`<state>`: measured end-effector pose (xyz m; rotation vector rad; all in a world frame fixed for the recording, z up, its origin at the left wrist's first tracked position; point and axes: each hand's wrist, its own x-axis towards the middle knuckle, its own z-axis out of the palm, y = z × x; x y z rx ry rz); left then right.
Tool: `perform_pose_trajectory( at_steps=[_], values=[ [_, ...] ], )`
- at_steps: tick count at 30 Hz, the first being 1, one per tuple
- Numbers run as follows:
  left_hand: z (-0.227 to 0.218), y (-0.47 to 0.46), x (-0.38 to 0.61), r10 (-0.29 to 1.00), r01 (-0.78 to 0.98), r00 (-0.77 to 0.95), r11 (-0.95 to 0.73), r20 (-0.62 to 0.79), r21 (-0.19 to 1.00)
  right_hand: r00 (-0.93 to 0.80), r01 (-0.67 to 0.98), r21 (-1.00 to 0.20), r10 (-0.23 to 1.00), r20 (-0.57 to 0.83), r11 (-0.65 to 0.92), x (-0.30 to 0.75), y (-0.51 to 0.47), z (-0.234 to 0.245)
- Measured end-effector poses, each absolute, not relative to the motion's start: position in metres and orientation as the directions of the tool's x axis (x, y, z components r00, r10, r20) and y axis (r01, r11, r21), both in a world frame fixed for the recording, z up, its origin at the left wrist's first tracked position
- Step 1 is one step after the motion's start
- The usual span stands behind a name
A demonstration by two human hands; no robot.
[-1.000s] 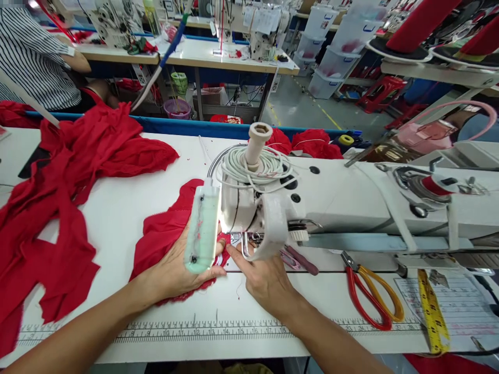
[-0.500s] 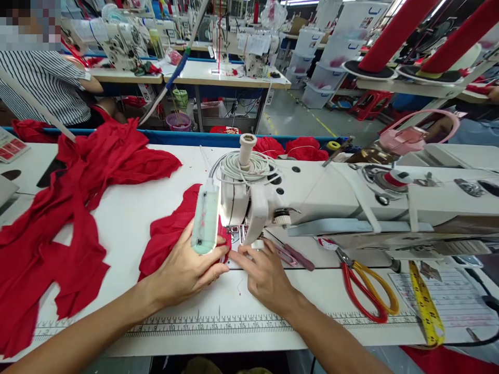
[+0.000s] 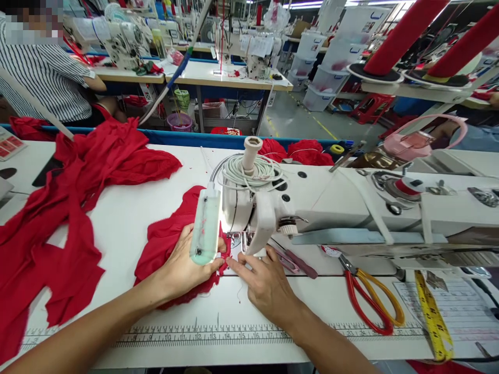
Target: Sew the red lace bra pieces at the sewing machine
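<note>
A small red fabric piece (image 3: pixel 171 244) lies under the needle area of a white sewing machine (image 3: pixel 331 202). My left hand (image 3: pixel 183 270) lies flat on that fabric, fingers stretched toward the presser foot, partly behind the machine's green lamp (image 3: pixel 205 226). My right hand (image 3: pixel 265 280) rests on the table just right of it, fingertips pressed at the fabric's edge in front of the presser foot. Neither hand lifts anything.
A large heap of red fabric (image 3: pixel 66 208) covers the table's left side. Red-and-yellow scissors (image 3: pixel 370 298), thread snips (image 3: pixel 294 262) and a yellow tape measure (image 3: pixel 432 317) lie right of my hands. A person in a striped shirt (image 3: pixel 42 72) sits behind, far left.
Both hands have stayed at the presser foot, shifting only slightly with the red piece. The view has moved a little.
</note>
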<state>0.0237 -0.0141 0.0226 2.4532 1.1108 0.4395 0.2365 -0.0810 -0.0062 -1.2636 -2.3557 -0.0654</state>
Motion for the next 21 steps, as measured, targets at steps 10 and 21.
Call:
perform_pose_trajectory(
  at_steps=[10, 21],
  values=[
    [0.007, -0.022, 0.029, 0.747, 0.608, 0.605, -0.657, 0.276, 0.446, -0.477, 0.791, -0.172, 0.768, 0.426, 0.587, 0.235, -0.083, -0.004],
    [0.014, -0.012, 0.023, 0.771, 0.587, 0.598, -0.608, 0.22, 0.535, -0.497, 0.799, -0.163, 0.788, 0.363, 0.579, 0.234, -0.083, -0.003]
  ],
)
